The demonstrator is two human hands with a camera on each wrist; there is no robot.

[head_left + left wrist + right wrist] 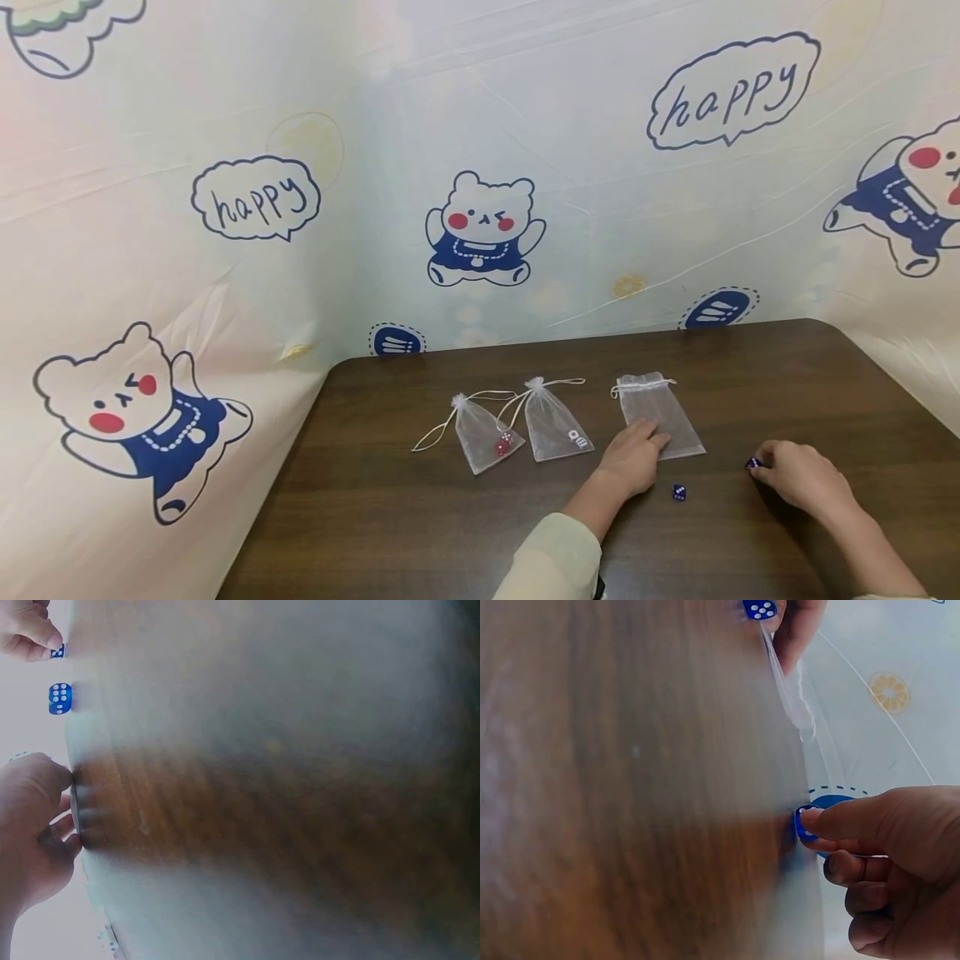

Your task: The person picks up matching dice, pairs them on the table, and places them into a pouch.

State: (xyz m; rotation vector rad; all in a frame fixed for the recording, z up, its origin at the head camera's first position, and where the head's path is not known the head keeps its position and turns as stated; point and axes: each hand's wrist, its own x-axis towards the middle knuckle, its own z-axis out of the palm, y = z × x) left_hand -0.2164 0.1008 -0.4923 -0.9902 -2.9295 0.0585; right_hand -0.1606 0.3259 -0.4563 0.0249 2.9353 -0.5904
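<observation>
My right hand (806, 479) pinches a blue die (804, 828) with white dots between thumb and fingertips, low over the table's right part. My left hand (632, 458) rests on the table, its fingers on the left side of a flat white organza bag (667, 421). The bag's drawstring end points away from me. Just right of the left hand, a second blue die (678, 492) lies loose on the wood; it also shows large in the left wrist view.
Left of my hands lie two drawn-up organza bags: one bag (476, 442) holds red dice (503, 443), the other bag (546, 425) white dice (577, 438). Their cords spread over the brown table (360, 517). A printed cloth (585, 250) hangs behind the table.
</observation>
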